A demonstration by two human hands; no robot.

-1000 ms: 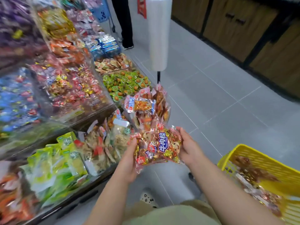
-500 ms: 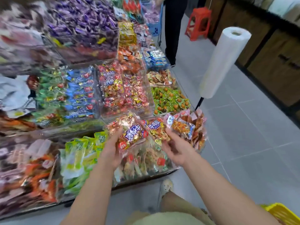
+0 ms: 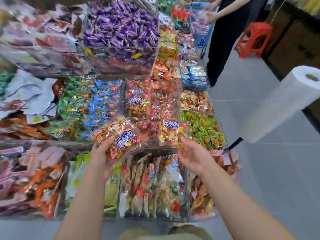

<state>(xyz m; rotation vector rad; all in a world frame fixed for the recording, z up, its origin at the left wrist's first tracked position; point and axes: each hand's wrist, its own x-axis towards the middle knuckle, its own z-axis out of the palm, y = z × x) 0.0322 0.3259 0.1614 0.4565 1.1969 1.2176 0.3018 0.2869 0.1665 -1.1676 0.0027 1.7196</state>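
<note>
My left hand [image 3: 101,157] grips a red and gold snack packet [image 3: 121,136] with a blue label, held tilted above the front bins. My right hand [image 3: 194,155] pinches the lower edge of a second snack packet [image 3: 171,134] of the same kind, held upright a little to the right. Both packets hover in front of a clear bin [image 3: 138,103] stocked with matching red packets. The two packets are apart from each other.
Clear display bins hold purple candies [image 3: 119,26], blue and green packets [image 3: 90,108], green wrapped sweets [image 3: 206,129] and dried snacks [image 3: 152,184]. A white plastic-bag roll [image 3: 284,104] stands at right. Another person [image 3: 226,37] and a red stool [image 3: 254,38] are beyond.
My view swung left from the yellow basket to the display. My hands rose toward the shelf and drew apart, so that each hand now holds one of the two packets.
</note>
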